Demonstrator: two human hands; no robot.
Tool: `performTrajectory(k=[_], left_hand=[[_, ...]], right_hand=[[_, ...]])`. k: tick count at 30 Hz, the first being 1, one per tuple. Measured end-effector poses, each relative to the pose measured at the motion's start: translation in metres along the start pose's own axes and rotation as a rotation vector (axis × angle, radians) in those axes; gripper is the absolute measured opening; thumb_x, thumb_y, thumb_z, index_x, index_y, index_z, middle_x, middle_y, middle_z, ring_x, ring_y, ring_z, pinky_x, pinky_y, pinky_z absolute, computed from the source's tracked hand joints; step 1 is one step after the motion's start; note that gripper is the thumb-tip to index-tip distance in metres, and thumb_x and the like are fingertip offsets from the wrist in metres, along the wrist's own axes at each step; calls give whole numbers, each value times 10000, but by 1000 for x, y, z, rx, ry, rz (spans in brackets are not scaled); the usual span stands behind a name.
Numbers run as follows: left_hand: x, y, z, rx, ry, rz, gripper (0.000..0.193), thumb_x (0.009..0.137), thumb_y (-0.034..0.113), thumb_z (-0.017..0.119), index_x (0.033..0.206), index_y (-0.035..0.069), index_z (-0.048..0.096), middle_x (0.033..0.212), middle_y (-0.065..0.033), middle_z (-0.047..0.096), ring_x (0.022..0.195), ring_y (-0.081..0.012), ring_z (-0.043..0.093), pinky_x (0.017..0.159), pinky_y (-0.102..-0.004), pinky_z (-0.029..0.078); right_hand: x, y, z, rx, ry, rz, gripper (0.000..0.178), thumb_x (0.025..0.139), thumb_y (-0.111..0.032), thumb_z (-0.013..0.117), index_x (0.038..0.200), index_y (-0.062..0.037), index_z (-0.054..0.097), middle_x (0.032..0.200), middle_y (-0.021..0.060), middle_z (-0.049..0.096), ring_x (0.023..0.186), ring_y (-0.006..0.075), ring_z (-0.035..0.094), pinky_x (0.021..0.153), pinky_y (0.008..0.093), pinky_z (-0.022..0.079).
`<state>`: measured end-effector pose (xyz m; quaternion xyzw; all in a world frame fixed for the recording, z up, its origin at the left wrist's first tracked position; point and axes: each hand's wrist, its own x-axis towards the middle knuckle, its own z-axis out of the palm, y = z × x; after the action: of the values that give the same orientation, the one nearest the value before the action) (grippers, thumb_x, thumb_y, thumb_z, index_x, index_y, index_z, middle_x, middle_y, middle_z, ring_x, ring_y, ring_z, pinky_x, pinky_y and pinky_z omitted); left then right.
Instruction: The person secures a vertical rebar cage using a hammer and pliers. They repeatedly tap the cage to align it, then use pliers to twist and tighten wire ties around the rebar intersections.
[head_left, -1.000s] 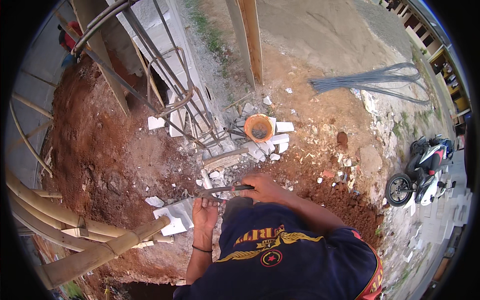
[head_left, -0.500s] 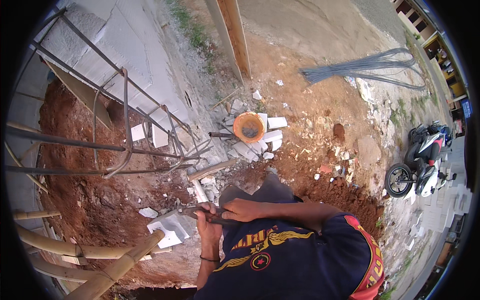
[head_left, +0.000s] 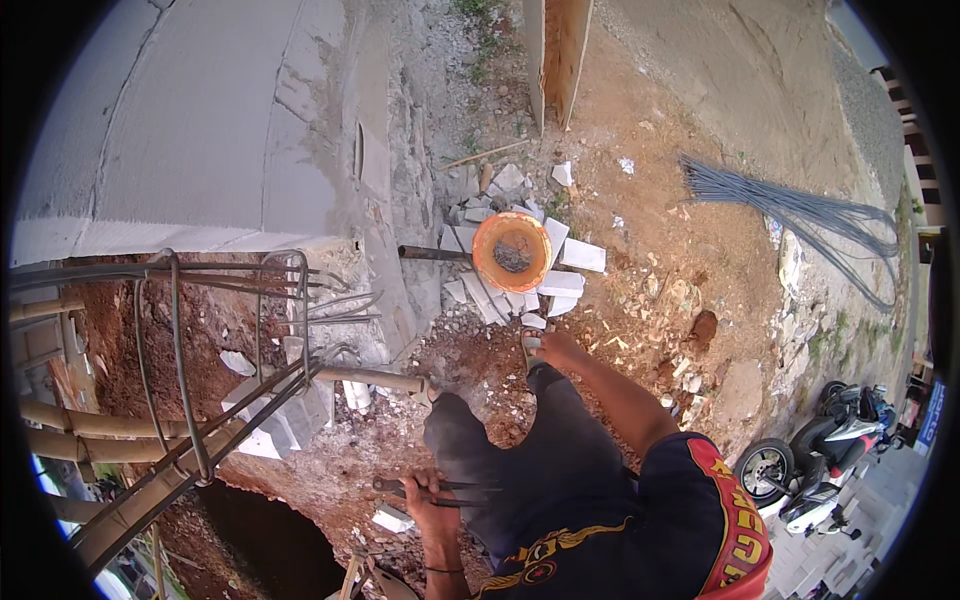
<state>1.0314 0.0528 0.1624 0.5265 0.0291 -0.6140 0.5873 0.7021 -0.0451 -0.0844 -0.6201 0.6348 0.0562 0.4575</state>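
My left hand (head_left: 432, 508) is closed around dark metal pincers (head_left: 388, 486), low in front of my left thigh. Their jaws point left and the two long handles run right, slightly apart. Stretched forward past my right knee, my right hand (head_left: 553, 349) is over the sandal of my right foot. Its fingers extend leftward, with nothing visible in them. Beyond that hand stands an orange bucket (head_left: 484, 262) with a crusted rim and grey contents I cannot make out. The bucket sits among broken white blocks (head_left: 582, 255).
A rebar cage (head_left: 175, 350) juts in from the left above red soil, near bamboo poles (head_left: 110, 447). Below it gapes a dark pit (head_left: 270, 540). A grey wall (head_left: 210, 130) rises at far left. Bundled steel bars (head_left: 740, 185) and a motorbike (head_left: 815, 455) are at right.
My right hand has left the pincers and reached forward toward the bucket. My left hand keeps the pincers, now lower in view. The view has shifted, with the rebar cage appearing lower.
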Motion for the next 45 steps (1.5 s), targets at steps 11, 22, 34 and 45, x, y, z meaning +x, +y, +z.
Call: performTrajectory(k=[11, 22, 34, 45], left_hand=[[23, -96, -46, 87, 161, -279, 352, 906, 462, 630, 890, 123, 535, 766, -13, 466, 686, -174, 445, 711, -390, 406], [89, -155, -60, 132, 173, -378, 332, 914, 415, 645, 951, 95, 567, 789, -28, 510, 706, -171, 482, 707, -359, 424], [269, -199, 20, 1102, -111, -89, 343, 874, 270, 727, 1031, -10, 605, 811, -20, 607, 746, -115, 566, 659, -295, 473], [161, -140, -6, 1182, -159, -379, 169, 882, 198, 692, 851, 45, 625, 705, 1, 623, 658, -89, 561, 606, -275, 450]], right_hand=[[237, 37, 74, 275, 208, 223, 420, 846, -310, 665, 1104, -7, 533, 1058, 213, 645, 1006, 393, 622, 840, 477, 501], [327, 3, 101, 566, 518, 73, 225, 865, -182, 620, 912, 25, 545, 806, 246, 598, 796, 399, 616, 708, 483, 452], [56, -51, 44, 354, 283, -616, 228, 902, -142, 613, 1083, -7, 576, 883, 179, 617, 802, 333, 626, 735, 434, 501], [259, 130, 109, 1369, 292, 955, 251, 931, -274, 575, 1083, -75, 549, 798, 32, 573, 638, 179, 531, 526, 389, 391]])
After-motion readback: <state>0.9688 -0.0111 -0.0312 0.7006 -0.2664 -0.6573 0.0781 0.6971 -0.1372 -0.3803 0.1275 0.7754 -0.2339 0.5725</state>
